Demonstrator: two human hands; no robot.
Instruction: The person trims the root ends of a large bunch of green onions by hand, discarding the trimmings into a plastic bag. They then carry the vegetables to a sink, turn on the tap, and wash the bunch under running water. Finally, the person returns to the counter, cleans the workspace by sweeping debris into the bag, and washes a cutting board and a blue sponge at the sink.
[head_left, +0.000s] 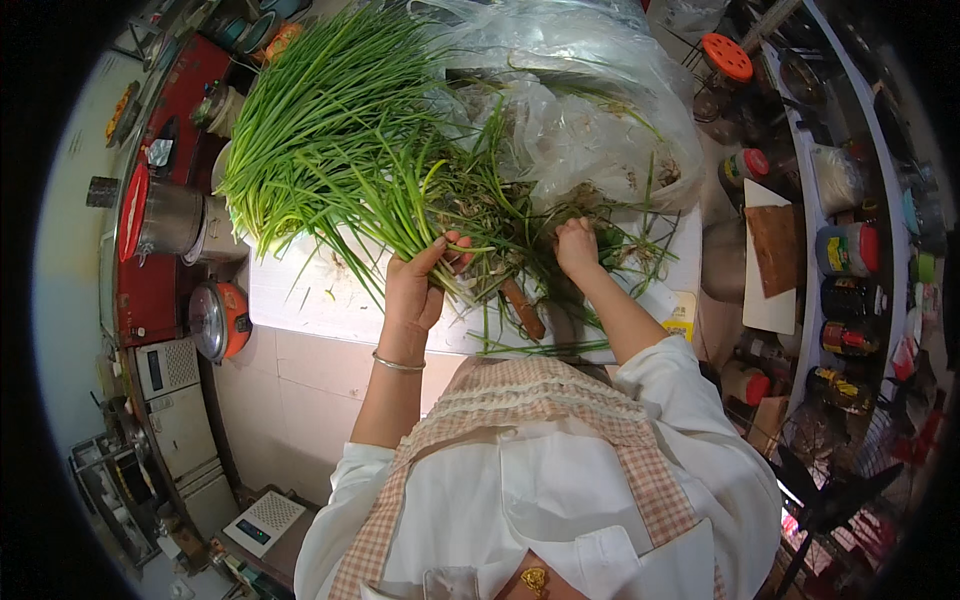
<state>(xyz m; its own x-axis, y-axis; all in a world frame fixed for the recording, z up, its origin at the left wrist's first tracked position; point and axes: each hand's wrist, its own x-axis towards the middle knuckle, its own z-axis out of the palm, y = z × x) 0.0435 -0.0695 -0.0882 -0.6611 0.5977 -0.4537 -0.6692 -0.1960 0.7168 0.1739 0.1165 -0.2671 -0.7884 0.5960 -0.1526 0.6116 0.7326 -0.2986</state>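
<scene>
My left hand (424, 281), with a bangle on its wrist, is closed around the pale lower stems of a small bunch of green onions (405, 217). A large pile of long green onions (322, 112) lies beyond it to the left. My right hand (577, 246) has its fingers curled over a heap of dark trimmings and roots (495, 202); whether it pinches anything there cannot be made out. A brown wooden handle (523, 309) sticks out from under the trimmings between my hands. Loose green stalks (540, 347) lie along the near edge of the white table (315, 289).
Clear plastic bags (585, 127) cover the far right of the table. At the left stand a red-and-silver cooker (219, 321) and a steel pot (169, 217). Shelves with jars (847, 250) line the right side, near a white cutting board (769, 300) and an orange stool (726, 57).
</scene>
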